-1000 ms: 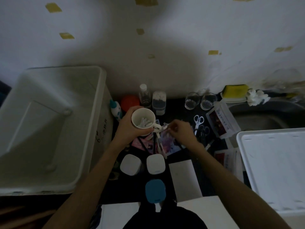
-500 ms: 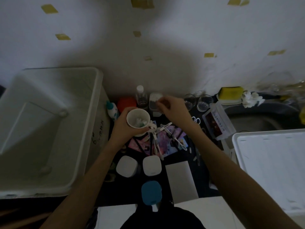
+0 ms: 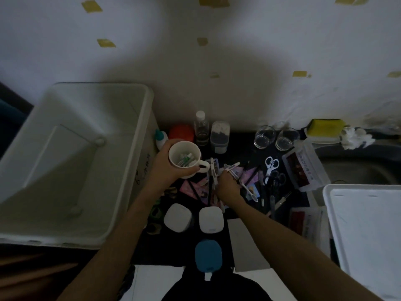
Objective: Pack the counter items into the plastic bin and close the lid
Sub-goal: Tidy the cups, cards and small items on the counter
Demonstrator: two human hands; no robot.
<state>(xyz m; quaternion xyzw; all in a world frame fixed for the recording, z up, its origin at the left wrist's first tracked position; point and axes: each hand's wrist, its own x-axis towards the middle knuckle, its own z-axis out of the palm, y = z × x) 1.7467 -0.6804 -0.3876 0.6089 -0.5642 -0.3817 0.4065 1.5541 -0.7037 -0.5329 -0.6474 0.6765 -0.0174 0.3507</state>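
A big white plastic bin (image 3: 130, 161) stands empty at the left of the dark counter. Its white lid (image 3: 366, 233) lies at the right edge. My left hand (image 3: 167, 168) holds a white mug (image 3: 184, 158) with several small tubes inside, just right of the bin's rim. My right hand (image 3: 226, 186) is down on a pile of white clips (image 3: 213, 173), pens and pink cards (image 3: 249, 177) in the middle of the counter, fingers closed around some of the clips.
At the back stand a glue bottle (image 3: 160, 139), an orange ball (image 3: 181, 132), a clear bottle (image 3: 201, 129), a cotton-swab jar (image 3: 219, 135) and two glasses (image 3: 274, 137). Scissors (image 3: 271, 167), clear boxes (image 3: 303, 168), two white pods (image 3: 193, 217) and a blue pod (image 3: 208, 255) lie nearer. A sink (image 3: 358, 168) is at right.
My right hand reached back toward the swab jar and has come down again onto the clip pile. The mug in my left hand stayed about where it was.
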